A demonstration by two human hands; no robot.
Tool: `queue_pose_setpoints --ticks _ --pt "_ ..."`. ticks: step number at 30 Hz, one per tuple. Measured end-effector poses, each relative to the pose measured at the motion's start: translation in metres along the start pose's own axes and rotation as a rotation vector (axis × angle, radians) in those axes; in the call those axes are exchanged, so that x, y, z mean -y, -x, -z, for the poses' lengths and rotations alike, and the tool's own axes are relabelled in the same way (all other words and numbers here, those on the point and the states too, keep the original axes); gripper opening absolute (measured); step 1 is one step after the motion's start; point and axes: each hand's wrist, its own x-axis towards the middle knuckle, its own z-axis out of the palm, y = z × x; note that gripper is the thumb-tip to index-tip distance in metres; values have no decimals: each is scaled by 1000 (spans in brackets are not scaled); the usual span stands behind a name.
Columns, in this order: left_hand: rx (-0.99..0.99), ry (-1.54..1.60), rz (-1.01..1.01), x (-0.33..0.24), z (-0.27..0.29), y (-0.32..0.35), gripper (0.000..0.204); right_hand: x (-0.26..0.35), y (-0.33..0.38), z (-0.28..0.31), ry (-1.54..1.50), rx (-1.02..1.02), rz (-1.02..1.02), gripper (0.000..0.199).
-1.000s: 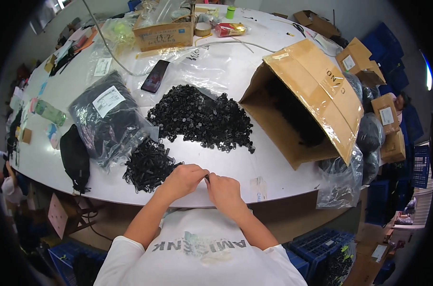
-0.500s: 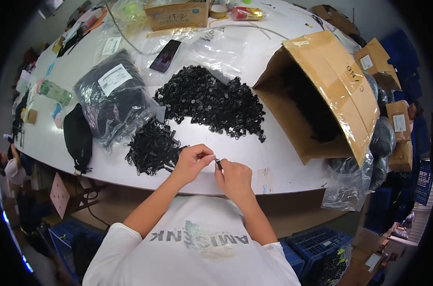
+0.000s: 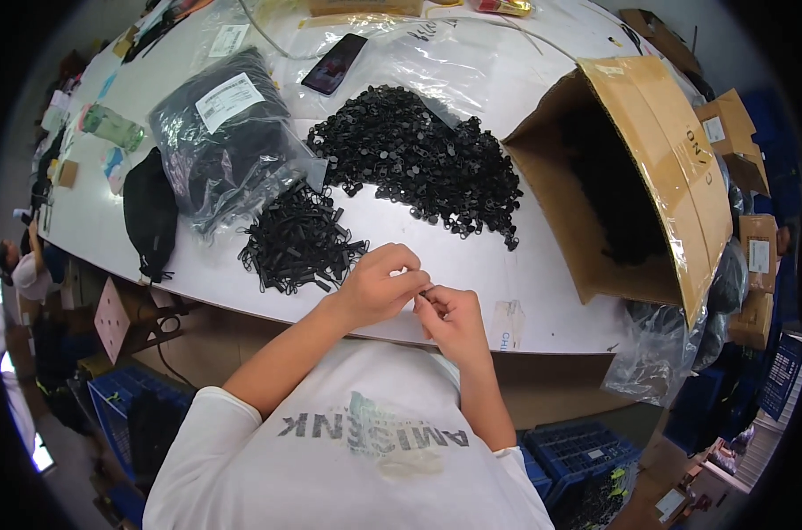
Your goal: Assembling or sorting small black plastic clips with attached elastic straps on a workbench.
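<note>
And the small black piece is more hidden than half a second ago! The right hand grips it, fingers narrow; the left hand crowds in, its hold unclear. Beyond the fingers: left, black loops; straight ahead, black clips; right, an open cardboard box.

White table — pale wall upper right, bright light far left — pink-topped stool nearby.
</note>
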Motion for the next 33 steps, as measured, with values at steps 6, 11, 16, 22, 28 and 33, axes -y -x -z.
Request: queue_pose_setpoints --ticks 6,11,16,22,28,33 --pt "283 147 174 -2 17 9 7 -1 2 3 733 -98 453 8" --pt "467 253 294 3 32 17 21 0 0 2 884 26 645 8" --pt "444 131 209 12 57 33 30 5 4 0 1013 209 616 12" --pt "358 128 193 -18 60 55 21 5 7 11 759 428 369 19" --pt "53 147 214 -21 64 66 36 0 -6 117 139 -35 405 40" --pt "-82 155 207 -13 69 64 49 28 -19 185 -383 -919 459 54"
